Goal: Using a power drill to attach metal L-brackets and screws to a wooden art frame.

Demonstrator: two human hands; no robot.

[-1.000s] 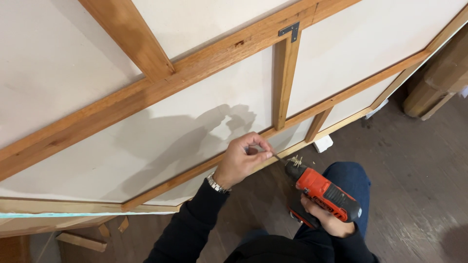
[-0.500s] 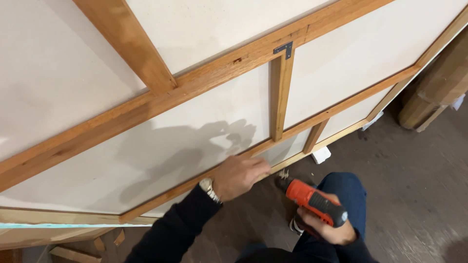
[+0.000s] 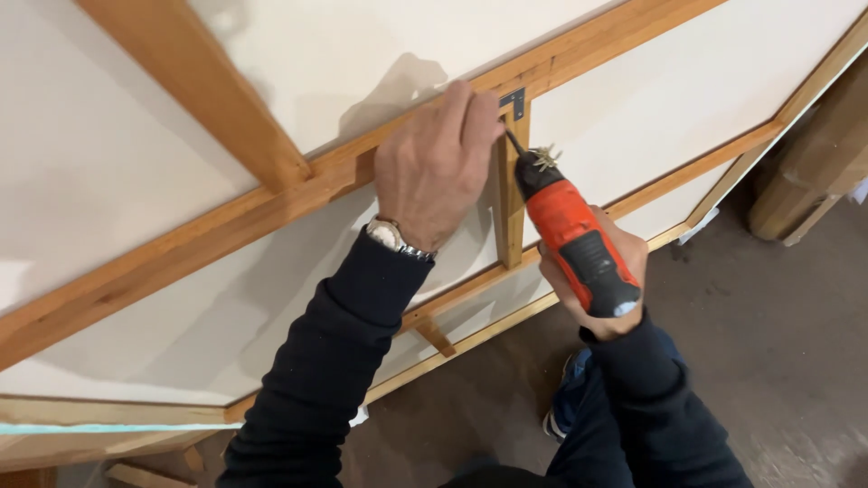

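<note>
So the right hand [image 3: 604,271] is wrapped tight around the grip of a red and black cordless screwdriver [image 3: 570,230], holding it angled up toward the frame. There's a little cluster of brass-coloured screws [image 3: 545,158] stuck near the nose of the tool, just behind the dark bit. The bit points up and left at a small dark metal corner bracket [image 3: 514,101] that sits where the short upright wooden brace [image 3: 511,199] meets the long diagonal wooden rail [image 3: 271,203].

The left hand [image 3: 434,167] is up against that same joint, fingers curled and pinched together right at the bit's tip beside the bracket. It looks like it's pinching something small there, but I can't make out what. A silver wristwatch [image 3: 391,237] shows at the cuff of the dark navy sleeve.

Behind all the timber are off-white flat panels [image 3: 108,154], and the whole frame stands on a dull grey-brown floor [image 3: 787,361].
</note>
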